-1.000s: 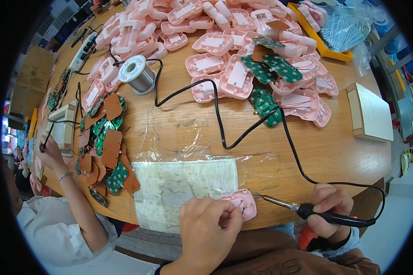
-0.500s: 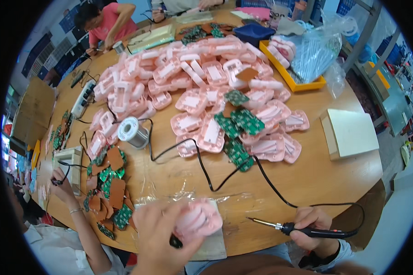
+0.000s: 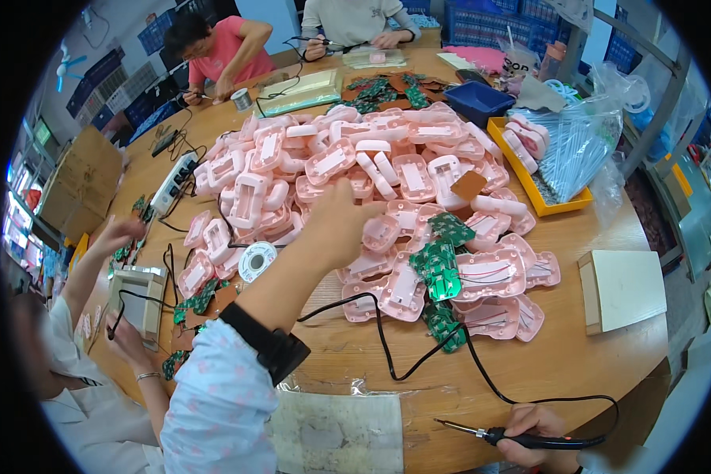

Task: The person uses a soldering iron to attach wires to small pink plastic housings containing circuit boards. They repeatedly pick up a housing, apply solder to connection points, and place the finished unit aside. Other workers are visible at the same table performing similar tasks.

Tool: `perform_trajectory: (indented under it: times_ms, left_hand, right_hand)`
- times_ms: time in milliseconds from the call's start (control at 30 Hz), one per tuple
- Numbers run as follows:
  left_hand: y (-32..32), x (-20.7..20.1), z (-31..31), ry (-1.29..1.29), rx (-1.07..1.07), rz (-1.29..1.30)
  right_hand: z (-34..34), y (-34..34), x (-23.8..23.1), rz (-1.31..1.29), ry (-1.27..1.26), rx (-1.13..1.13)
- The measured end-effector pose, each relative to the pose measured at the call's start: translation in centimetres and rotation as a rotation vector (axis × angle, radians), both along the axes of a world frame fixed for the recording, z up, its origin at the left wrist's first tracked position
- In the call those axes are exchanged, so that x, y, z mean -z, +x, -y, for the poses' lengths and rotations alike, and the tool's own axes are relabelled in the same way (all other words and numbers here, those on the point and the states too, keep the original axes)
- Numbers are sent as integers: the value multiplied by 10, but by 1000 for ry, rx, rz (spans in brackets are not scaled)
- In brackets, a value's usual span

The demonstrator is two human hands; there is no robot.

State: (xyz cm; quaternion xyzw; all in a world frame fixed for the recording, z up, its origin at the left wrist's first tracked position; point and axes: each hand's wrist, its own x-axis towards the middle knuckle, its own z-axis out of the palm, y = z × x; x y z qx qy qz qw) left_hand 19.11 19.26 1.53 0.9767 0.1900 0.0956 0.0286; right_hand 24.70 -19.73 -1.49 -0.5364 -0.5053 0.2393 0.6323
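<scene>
Wood-grained tabletop [image 3: 545, 355], rounded at its right edge, bearing the following. Item: heaped pink plastic shells [image 3: 332, 162], spread from the middle toward the far edge. Item: left hand [image 3: 340, 229], bare, stretched to the heap's near side; whether it grips anything cannot be told. Item: one rounded pink plastic shell [image 3: 381, 235], just right of that hand, which is much the nearer one; long axis unclear. Item: right hand [image 3: 532, 430], by the near edge, closed around a slim black-handled soldering iron [image 3: 495, 435], tip pointing left. Item: whitish rectangular mat [image 3: 340, 434], near edge, left of the iron.
</scene>
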Motion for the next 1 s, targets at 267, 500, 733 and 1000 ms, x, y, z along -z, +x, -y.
perform_trajectory:
  times_ms: [267, 500, 733, 1000]
  left_hand:
    - [-54, -36, 32, 3, 251, 329]
    - [-174, -41, 197, -387, 69, -13]
    - [-199, -6, 214, -418, -200, 242]
    - [-135, 23, 159, -319, -345, 245]
  right_hand:
    - [9, 17, 6, 82, -19, 67]
    - [12, 2, 1, 48, -34, 98]
    - [16, -8, -5, 66, -60, 113]
    - [4, -18, -7, 53, -29, 117]
